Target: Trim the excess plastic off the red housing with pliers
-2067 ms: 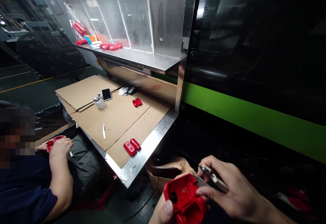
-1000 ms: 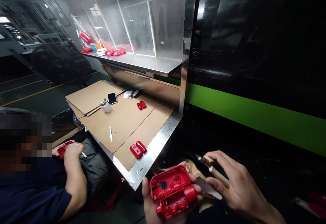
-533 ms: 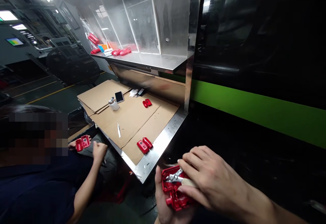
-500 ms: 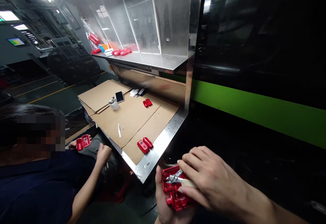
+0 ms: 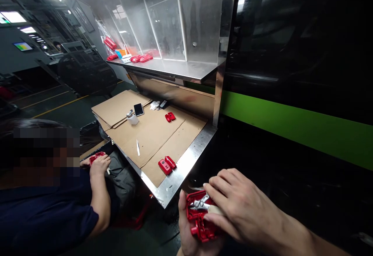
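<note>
Left hand: bottom centre of the frame, my left hand has its fingers wrapped around the red plastic housing.
Right hand: my right hand keeps its fingers clamped on the small cutters, tip inside the housing.
Surface: the steel-edged surface, just up-left, carries a red part.
Writing: too small for me to read.

Both of my hands are bare. My right hand shows its knuckles and tendons plainly across the back, and the forearm behind it runs uncovered to the lower edge of the view. Of my left hand I see only the thumb and a strip of palm, also uncovered.
</note>
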`<state>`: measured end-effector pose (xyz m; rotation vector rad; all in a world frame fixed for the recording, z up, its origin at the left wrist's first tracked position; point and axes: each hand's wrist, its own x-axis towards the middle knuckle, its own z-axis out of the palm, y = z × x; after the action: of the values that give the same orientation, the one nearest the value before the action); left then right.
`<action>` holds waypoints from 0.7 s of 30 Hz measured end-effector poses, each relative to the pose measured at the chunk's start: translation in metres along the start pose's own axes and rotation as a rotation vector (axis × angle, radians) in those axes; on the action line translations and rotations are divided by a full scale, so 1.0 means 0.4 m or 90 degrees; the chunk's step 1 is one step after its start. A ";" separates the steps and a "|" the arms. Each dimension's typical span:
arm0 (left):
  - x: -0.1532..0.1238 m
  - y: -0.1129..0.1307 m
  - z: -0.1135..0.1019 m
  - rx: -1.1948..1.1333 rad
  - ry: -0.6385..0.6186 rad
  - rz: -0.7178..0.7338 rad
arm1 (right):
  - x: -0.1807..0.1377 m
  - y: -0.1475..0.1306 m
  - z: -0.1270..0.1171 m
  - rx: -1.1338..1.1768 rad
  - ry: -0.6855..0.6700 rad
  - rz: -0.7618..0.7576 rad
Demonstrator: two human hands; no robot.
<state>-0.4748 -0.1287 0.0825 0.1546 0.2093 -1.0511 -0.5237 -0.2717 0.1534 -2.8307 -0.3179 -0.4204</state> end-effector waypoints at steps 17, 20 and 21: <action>0.000 -0.014 0.002 0.013 -0.008 -0.003 | -0.015 -0.014 -0.005 -0.063 -0.012 0.000; -0.001 -0.011 -0.009 0.027 -0.013 -0.008 | -0.017 -0.017 -0.002 -0.066 0.000 0.003; -0.002 -0.009 -0.011 0.033 -0.012 -0.009 | -0.018 -0.018 -0.001 -0.068 0.007 0.002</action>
<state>-0.4787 -0.1290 0.0782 0.1910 0.1666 -1.0726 -0.5321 -0.2664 0.1531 -2.9310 -0.2960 -0.4661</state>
